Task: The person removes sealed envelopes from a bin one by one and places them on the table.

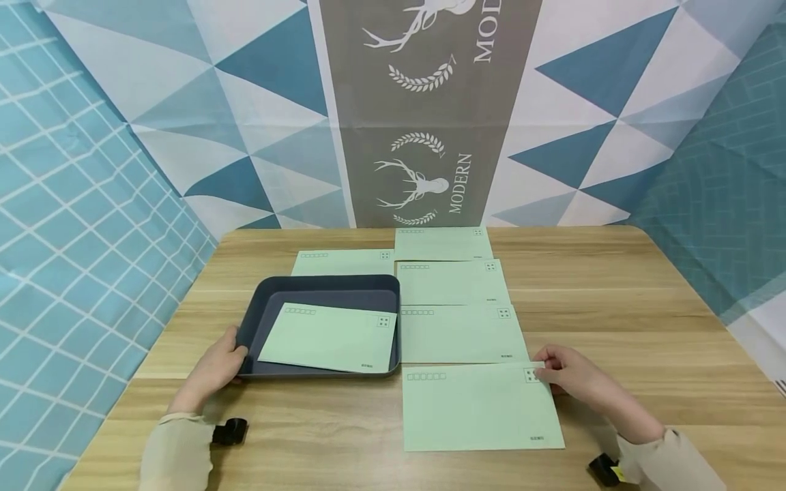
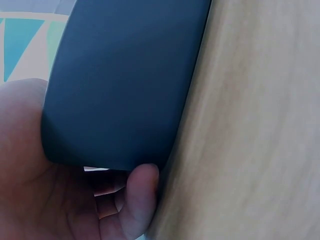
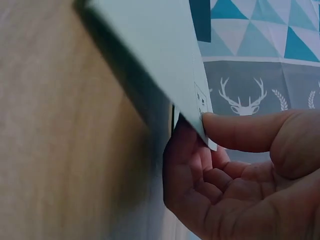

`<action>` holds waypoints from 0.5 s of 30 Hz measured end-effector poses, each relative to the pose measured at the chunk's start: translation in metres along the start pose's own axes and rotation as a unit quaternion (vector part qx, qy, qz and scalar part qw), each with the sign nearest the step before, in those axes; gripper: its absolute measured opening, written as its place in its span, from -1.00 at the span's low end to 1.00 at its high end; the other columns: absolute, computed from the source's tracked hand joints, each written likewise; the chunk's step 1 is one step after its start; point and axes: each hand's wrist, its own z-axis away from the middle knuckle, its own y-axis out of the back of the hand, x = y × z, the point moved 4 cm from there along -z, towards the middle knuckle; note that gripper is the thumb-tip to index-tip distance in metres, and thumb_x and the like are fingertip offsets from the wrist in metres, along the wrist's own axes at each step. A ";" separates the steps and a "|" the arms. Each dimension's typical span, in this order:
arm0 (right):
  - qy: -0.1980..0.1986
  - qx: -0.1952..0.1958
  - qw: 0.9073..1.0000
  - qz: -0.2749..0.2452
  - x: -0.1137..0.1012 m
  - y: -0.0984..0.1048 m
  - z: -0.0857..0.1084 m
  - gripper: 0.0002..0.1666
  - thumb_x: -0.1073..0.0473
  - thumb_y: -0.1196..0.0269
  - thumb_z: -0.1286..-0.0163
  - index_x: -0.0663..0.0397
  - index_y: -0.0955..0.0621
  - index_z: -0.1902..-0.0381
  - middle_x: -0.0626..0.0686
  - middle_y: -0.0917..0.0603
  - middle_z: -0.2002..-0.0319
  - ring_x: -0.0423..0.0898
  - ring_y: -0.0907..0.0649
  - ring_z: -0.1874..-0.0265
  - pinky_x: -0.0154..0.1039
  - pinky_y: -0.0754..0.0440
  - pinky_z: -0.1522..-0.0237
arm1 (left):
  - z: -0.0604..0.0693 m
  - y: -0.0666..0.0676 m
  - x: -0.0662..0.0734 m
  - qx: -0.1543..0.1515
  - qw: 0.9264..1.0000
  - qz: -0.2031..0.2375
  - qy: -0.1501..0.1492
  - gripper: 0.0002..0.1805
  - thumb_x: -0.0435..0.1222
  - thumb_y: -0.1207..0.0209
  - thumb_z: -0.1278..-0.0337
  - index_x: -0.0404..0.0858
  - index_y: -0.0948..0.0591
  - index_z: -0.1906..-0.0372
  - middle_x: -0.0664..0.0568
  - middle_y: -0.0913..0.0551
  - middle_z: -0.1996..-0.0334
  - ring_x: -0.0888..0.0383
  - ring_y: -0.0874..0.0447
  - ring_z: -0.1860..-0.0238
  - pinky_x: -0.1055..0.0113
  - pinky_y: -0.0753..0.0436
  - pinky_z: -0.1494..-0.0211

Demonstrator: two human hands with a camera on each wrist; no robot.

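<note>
A dark blue-grey tray (image 1: 334, 298) lies on the left part of the table. My left hand (image 1: 211, 365) grips its left front corner, and the left wrist view shows the tray's dark side wall (image 2: 120, 95) between thumb and fingers. Inside the tray lies a pale green envelope (image 1: 328, 339), slightly askew. My right hand (image 1: 571, 375) pinches the upper right corner of another pale green envelope (image 1: 482, 409), the nearest in the right column. Seen from the right wrist, the thumb presses the printed face of that envelope (image 3: 155, 55), which slants away from the wood with its corner raised.
Behind the held envelope, more envelopes run in a column towards the wall: one just behind (image 1: 460, 337), a middle one (image 1: 451, 283) and a far one (image 1: 442, 245). Another envelope (image 1: 344, 261) is partly hidden by the tray. Patterned cloth (image 1: 430, 102) hangs behind the table.
</note>
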 end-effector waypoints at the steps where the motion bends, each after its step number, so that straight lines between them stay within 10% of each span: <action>1: 0.000 0.004 1.000 0.003 0.000 -0.001 -0.001 -0.83 0.38 -0.07 -0.26 0.41 -0.44 0.21 0.08 -0.47 0.43 -0.09 -0.49 0.43 -0.29 -0.55 0.42 | 0.000 0.000 0.000 -0.001 1.000 0.002 0.001 -0.62 -0.37 0.30 -0.22 -0.52 -0.14 -0.09 -0.51 -0.37 0.06 -0.07 -0.54 0.32 0.28 -0.58 0.52; 15: 0.005 0.063 0.994 0.089 -0.004 -0.007 -0.009 -0.90 0.35 -0.16 -0.21 0.22 -0.51 0.28 0.05 -0.39 0.45 -0.09 -0.41 0.45 -0.35 -0.46 0.55 | 0.000 0.000 -0.001 0.007 1.000 0.003 -0.009 -0.66 -0.38 0.28 -0.21 -0.52 -0.18 -0.04 -0.49 -0.39 0.09 -0.10 -0.53 0.30 0.28 -0.57 0.52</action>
